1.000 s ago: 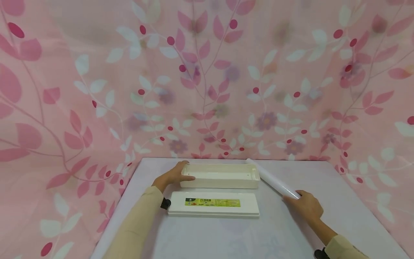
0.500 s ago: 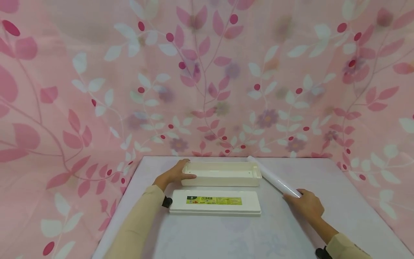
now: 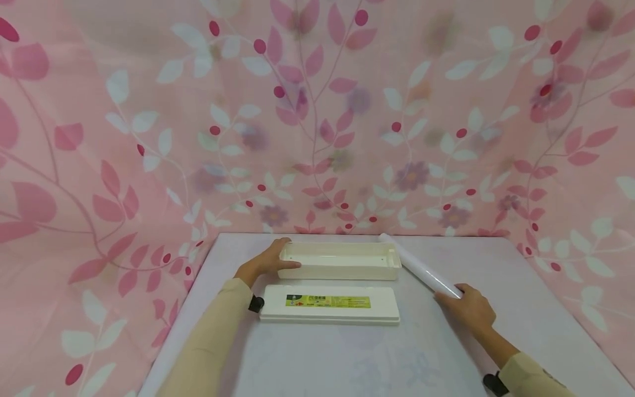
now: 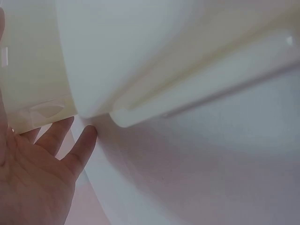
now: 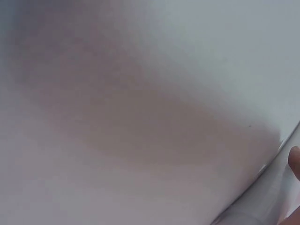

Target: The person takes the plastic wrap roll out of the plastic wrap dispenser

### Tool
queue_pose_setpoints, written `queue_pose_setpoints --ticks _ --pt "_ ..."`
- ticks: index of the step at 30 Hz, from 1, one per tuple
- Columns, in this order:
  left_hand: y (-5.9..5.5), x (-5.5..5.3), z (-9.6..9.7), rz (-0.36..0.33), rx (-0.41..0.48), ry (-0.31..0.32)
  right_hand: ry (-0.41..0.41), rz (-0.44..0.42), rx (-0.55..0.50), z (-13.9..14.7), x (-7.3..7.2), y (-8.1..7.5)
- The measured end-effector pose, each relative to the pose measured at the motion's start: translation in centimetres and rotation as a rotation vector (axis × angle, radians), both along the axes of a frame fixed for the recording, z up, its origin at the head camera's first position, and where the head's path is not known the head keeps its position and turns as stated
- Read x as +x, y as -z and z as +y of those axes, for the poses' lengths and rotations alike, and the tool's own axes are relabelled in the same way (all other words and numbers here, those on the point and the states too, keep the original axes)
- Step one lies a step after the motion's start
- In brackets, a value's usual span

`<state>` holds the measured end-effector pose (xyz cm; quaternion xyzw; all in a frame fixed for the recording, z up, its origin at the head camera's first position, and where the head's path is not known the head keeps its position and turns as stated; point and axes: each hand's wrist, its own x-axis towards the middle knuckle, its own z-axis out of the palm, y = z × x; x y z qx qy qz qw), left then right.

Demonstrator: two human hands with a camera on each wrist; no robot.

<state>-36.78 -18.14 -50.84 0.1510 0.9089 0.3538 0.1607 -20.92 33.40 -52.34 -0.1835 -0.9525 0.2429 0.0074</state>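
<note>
In the head view, my left hand (image 3: 264,261) holds the left end of an open cream cling film box (image 3: 339,273), thumb along its front side and fingers at the end. The left wrist view shows these fingers (image 4: 58,136) against the box's end wall (image 4: 40,70). My right hand (image 3: 470,310) grips the near end of a glossy white cling film roll (image 3: 421,270), which lies slanted to the right of the box. In the right wrist view, only a fingertip (image 5: 295,159) and part of the roll (image 5: 262,201) show at the lower right.
A white lid (image 3: 329,314) with a yellow-green label lies in front of the box, close to the left wrist. All stand on a white-covered table (image 3: 317,364). Pink floral cloth (image 3: 317,110) hangs behind and at both sides.
The head view has tilted slightly, so the table sits higher in the picture. Both hands keep their places on the box and the roll.
</note>
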Motion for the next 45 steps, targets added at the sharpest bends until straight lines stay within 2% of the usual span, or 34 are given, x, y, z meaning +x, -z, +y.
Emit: queue_pose_setpoints --ticks 8,19,32,38,45 --pt "-0.18 0.17 -0.12 -0.006 0.009 -0.001 -0.045 -0.016 -0.001 0.36 0.08 0.23" --pt "-0.65 -0.07 0.17 0.016 -0.022 0.022 -0.080 0.027 -0.003 0.30 0.11 -0.32" --pt "-0.45 -0.03 0.19 0.000 -0.025 0.010 -0.088 -0.007 -0.010 0.43 0.12 -0.09" --pt "0.12 0.17 0.31 -0.014 -0.009 0.018 -0.092 -0.038 -0.022 0.68 0.52 -0.28" --pt "-0.27 0.51 0.02 0.009 -0.019 0.011 -0.127 0.018 -0.025 0.65 0.22 -0.74"
